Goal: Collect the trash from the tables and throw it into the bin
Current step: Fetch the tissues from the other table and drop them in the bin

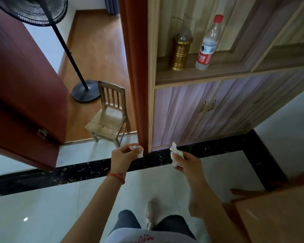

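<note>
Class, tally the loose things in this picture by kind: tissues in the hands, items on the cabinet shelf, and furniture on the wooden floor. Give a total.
Crumpled tissues: 2 (left hand's tissue, right hand's tissue)
Shelf items: 2 (plastic bottle, gold container)
Floor furniture: 2 (small wooden chair, standing fan)
Total: 6

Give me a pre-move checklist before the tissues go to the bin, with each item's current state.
1. Left hand grips a crumpled tissue: ok.
2. Right hand grips a second tissue wad: ok.
3. Bin in sight: not ok, none appears in this view.
4. Floor directly ahead free of obstacles: ok.
5. Doorway route: not ok, a small wooden chair sits at the threshold.
6. More trash left on tables: cannot tell.
</note>
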Available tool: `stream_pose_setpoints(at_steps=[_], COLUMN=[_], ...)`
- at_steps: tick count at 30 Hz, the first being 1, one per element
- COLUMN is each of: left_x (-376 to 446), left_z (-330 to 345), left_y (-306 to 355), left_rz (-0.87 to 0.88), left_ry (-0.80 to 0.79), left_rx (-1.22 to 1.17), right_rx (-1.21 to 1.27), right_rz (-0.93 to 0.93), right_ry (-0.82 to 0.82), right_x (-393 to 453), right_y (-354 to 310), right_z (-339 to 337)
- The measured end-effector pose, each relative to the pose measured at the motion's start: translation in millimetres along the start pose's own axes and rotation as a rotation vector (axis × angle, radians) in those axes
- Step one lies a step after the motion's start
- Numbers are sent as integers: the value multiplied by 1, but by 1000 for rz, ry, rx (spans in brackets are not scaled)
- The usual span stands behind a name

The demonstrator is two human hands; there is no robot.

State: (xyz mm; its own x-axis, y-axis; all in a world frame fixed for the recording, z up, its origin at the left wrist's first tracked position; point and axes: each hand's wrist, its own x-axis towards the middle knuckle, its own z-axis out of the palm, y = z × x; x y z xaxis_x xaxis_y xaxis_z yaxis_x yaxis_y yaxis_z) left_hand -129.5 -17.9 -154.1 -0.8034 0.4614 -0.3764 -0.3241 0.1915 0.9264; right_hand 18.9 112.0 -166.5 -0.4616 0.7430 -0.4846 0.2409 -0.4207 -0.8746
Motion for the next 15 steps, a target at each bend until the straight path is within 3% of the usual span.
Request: stream_pose_setpoints(at_steps=[8,15], left_x=[81,148], left_z=[53,112], left_y=[19,41], left_rz=[-10,-30], left_ry=[-76,-333], left_rx=[154,244], right_rx=[43,94], right_rz=[-13,-24], right_ry=[113,326], right_x=[61,94], right_y=[-28,-46], right_z=[-9,-19])
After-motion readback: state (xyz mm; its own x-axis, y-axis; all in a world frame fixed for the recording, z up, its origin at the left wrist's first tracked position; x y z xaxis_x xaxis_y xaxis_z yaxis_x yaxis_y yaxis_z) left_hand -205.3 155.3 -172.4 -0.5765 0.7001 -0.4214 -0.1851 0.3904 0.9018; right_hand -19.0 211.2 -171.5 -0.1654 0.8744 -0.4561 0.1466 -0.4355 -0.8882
